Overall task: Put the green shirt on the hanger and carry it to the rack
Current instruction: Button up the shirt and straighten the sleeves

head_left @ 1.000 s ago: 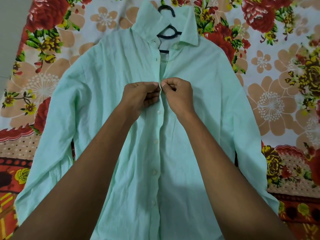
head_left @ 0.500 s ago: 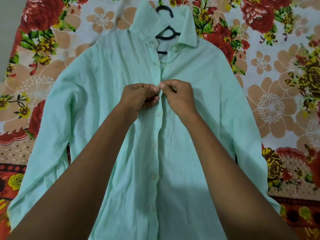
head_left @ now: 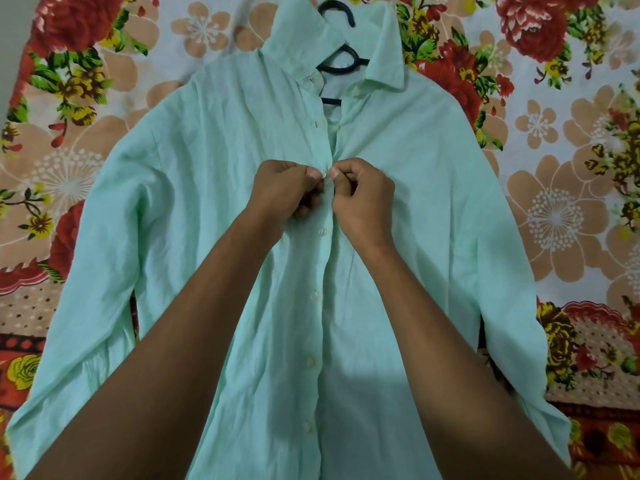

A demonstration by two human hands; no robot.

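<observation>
green cotton, the shirt (head_left: 398,202) lies flat and face up on a flowered bedsheet (head_left: 554,209), sleeves spread to either side, so the front placket sits straight and easy to work. the black hanger (head_left: 337,62) is already inside it: its hook pokes out past the collar and its neck shows in the open collar gap. both hands meet at the placket high on the chest. the left hand (head_left: 287,192) pinches the one edge between thumb and forefinger, and the right hand (head_left: 360,199) pinches the facing edge, thumbs almost touching, most likely to push a button through its hole. buttons below look done up; the top one by the collar is open. fastening here probably keeps the shirt from sliding off once lifted. no rack is in view.
</observation>
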